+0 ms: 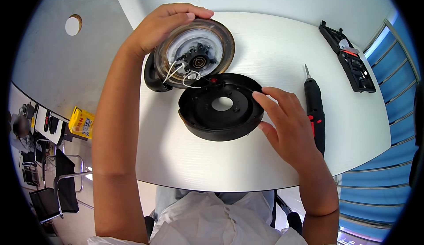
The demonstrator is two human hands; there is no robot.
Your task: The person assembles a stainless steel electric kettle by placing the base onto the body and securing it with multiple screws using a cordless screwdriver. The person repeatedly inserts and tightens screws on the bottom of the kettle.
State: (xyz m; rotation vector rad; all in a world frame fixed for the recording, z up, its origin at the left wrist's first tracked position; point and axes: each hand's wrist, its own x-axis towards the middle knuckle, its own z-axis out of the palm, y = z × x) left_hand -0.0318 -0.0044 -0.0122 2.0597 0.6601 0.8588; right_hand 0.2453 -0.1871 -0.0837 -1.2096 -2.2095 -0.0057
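Observation:
An electric kettle (pixel 229 46) is tipped over on the white table, its opened underside facing me. Its black handle (pixel 155 80) sticks out at the left. In the middle of the underside is a round black connector (pixel 199 61), with white wires running from it toward a black round plastic base cover (pixel 207 132). My left hand (pixel 159 28) is closed over the kettle's upper left edge. With fingers on the rim and thumb against the side, my right hand (pixel 289 123) grips the right of the cover. The cover lies hollow side up, a round hole at its centre.
A black and red electric screwdriver (pixel 314 108) lies right of my right hand. Farther right, an open black tool case (pixel 353 64) sits near the table's edge. Metal railings (pixel 393 121) run along the right. A yellow package (pixel 81 122) and a black chair (pixel 65 181) are at left.

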